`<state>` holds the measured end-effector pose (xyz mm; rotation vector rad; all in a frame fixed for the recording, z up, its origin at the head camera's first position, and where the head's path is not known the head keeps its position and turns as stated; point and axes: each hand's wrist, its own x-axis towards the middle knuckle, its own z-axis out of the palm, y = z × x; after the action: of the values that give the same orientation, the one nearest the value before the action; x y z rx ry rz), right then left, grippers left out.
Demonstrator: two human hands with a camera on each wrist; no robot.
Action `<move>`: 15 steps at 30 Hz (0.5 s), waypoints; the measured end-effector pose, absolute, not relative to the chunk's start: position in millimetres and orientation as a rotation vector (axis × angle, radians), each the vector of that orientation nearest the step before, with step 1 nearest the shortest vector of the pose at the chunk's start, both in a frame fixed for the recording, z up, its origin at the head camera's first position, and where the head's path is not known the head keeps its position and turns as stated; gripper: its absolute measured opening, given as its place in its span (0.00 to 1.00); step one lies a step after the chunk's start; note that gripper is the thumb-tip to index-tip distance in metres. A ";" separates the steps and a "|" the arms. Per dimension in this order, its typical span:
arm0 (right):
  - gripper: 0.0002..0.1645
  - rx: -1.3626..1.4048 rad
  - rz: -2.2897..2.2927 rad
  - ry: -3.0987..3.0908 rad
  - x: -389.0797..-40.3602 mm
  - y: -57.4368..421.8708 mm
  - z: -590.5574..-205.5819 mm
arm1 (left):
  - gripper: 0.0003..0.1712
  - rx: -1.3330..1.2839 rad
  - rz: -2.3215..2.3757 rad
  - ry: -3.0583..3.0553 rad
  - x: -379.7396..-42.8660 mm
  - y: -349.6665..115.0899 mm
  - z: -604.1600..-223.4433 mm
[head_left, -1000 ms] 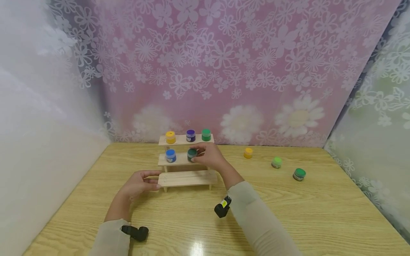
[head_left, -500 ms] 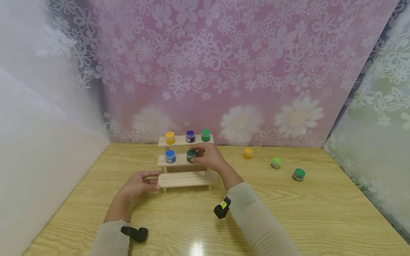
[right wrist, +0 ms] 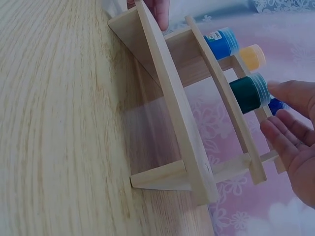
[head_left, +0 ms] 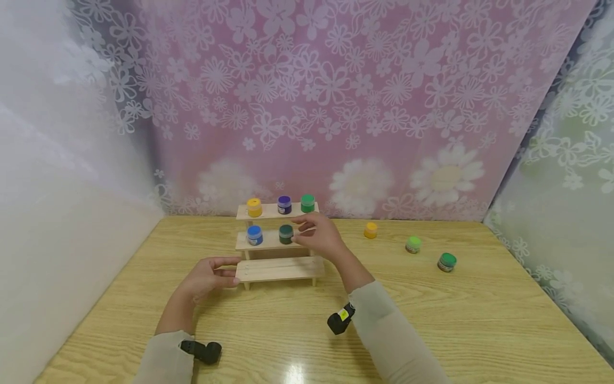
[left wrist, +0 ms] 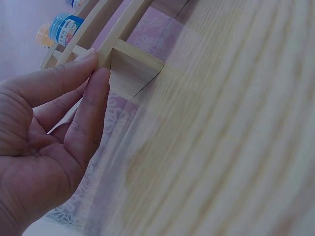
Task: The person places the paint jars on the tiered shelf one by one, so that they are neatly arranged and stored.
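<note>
A three-step wooden display rack [head_left: 280,269] stands on the table. My left hand [head_left: 207,277] pinches the left end of its lowest step between thumb and fingers, as the left wrist view [left wrist: 64,113] also shows. On the middle step sit a blue paint jar [head_left: 255,235] and a dark green paint jar [head_left: 285,234], both upright. Just right of the dark green jar, my right hand [head_left: 320,234] has its fingers apart and nothing between them. In the right wrist view its thumb is close to the lid of the dark green jar [right wrist: 246,93]; contact is unclear.
The top step bears a yellow jar [head_left: 254,207], a purple jar [head_left: 284,205] and a green jar [head_left: 307,203]. To the right on the table [head_left: 278,330] stand an orange-yellow jar [head_left: 370,230], a light green jar [head_left: 413,245] and another green jar [head_left: 447,262]. A flowered curtain [head_left: 336,106] hangs behind.
My right hand has let go of the dark green jar and drawn slightly right, leaving it on the middle step. The left hand stays at the rack's end.
</note>
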<state>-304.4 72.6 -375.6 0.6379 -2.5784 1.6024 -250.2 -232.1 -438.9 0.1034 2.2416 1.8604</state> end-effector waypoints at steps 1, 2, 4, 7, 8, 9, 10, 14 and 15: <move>0.23 0.646 1.624 -2.561 -303.5 74.2 -375.9 | 0.34 0.106 1.861 2.240 -249.9 -232.2 -438.7; 0.24 0.655 1.650 -2.540 -302.2 75.8 -376.0 | 0.34 0.111 1.860 2.240 -249.7 -232.3 -438.6; 0.23 0.664 1.696 -2.504 -300.7 79.1 -376.8 | 0.35 0.114 1.859 2.241 -249.5 -232.4 -438.5; 0.23 0.678 1.744 -2.463 -298.2 83.6 -377.5 | 0.35 0.113 1.859 2.239 -249.8 -232.5 -438.7; 0.23 0.687 1.753 -2.450 -297.5 85.0 -377.7 | 0.35 0.112 1.860 2.238 -250.0 -232.4 -438.8; 0.23 0.696 1.760 -2.439 -296.8 86.4 -377.9 | 0.35 0.110 1.863 2.236 -250.2 -232.4 -439.0; 0.23 0.709 1.763 -2.428 -296.0 87.7 -378.0 | 0.35 0.108 1.864 2.234 -250.4 -232.4 -439.3; 0.24 0.749 1.772 -2.393 -292.8 93.4 -378.1 | 0.35 0.111 1.866 2.237 -250.8 -232.3 -440.0; 0.25 0.757 1.779 -2.386 -291.8 94.8 -378.1 | 0.35 0.112 1.865 2.238 -250.8 -232.4 -440.3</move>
<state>-291.8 94.8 -378.1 0.7567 -2.3862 1.7794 -250.8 -232.4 -440.3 0.1116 2.2376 1.8649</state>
